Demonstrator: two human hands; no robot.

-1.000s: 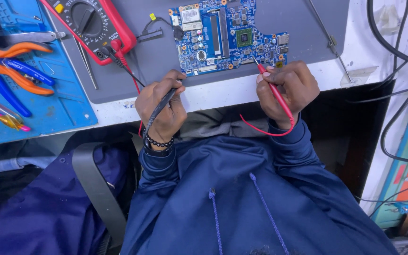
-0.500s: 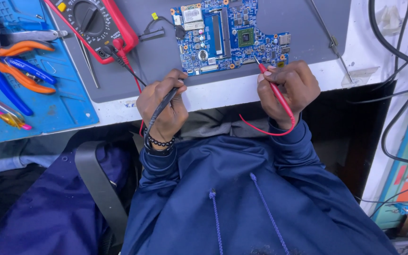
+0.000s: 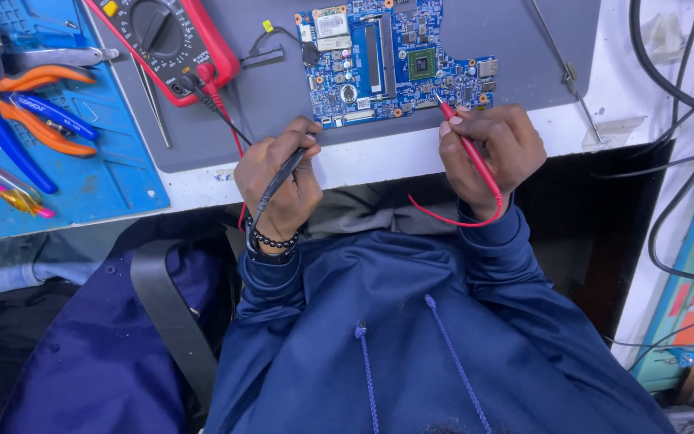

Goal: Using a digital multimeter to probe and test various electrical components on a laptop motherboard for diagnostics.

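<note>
Blue circuit board (image 3: 391, 64) flat on a grey mat (image 3: 283, 96), just beyond both hands. Red probe (image 3: 467, 153) pinched in the right hand (image 3: 487, 153), tip touching the board's near edge. Black probe (image 3: 279, 181) clasped in the left hand (image 3: 279, 181), short of the board. Left of the board, a red multimeter (image 3: 166, 44); farther left, orange pliers (image 3: 34, 104) on a blue mat (image 3: 114, 177).

Circuit board (image 3: 395, 64) lies on mat (image 3: 508, 48), multimeter (image 3: 162, 40) to its left.

Head view, steeply down, close
</note>
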